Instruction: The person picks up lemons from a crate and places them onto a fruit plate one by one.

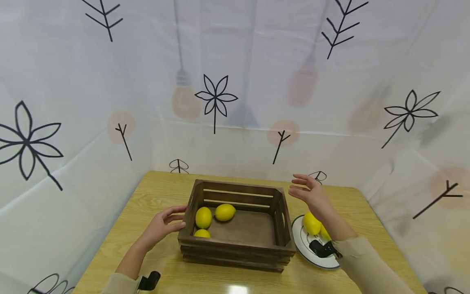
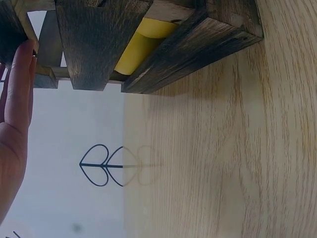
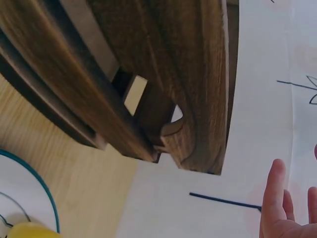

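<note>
A dark brown slatted wooden crate (image 1: 238,241) stands on the table, with three yellow lemons (image 1: 225,212) at its left inside. My left hand (image 1: 161,223) rests its fingertips against the crate's left end; in the left wrist view its fingers (image 2: 21,74) lie nearly straight along the wood. Raised beyond the crate's right end, my right hand (image 1: 312,197) has its fingers spread loosely and holds nothing. Below that forearm is a white plate (image 1: 299,241) with a dark rim, bearing lemons (image 1: 311,223) partly hidden by the arm.
The light wood table (image 1: 158,192) ends at a white patterned cloth (image 1: 235,151) hanging behind and at both sides. A handle cutout (image 3: 173,121) shows in the crate's right end. Black wrist cameras (image 1: 149,281) are strapped near both sleeves.
</note>
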### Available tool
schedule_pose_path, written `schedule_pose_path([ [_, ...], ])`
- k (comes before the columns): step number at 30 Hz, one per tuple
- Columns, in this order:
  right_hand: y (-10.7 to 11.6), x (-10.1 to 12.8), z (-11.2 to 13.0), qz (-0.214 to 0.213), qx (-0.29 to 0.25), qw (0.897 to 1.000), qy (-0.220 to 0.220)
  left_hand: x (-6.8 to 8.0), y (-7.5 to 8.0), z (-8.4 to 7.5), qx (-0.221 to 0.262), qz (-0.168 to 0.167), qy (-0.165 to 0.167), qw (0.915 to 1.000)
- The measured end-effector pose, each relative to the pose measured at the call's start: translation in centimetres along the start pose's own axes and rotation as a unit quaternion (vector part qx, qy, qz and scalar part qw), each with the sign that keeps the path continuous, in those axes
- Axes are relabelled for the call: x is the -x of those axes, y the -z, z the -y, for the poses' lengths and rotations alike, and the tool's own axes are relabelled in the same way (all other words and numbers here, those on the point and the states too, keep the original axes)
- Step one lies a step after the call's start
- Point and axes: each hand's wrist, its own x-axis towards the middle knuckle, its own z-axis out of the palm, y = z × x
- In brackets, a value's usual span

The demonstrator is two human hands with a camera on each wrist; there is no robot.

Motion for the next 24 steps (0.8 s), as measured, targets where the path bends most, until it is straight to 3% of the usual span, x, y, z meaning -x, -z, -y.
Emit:
schedule_pose_path([
  [12,-2.2,-1.4,0.8,0.018,-0.023,1.000,0.007,0.2,0.0,0.2,-0.006,-0.017,0.012,0.9998],
  [24,-4.2,-2.5,2.0,0.041,-0.046,0.998,0.012,0.2,0.0,0.2,0.001,-0.007,0.001,1.0000],
])
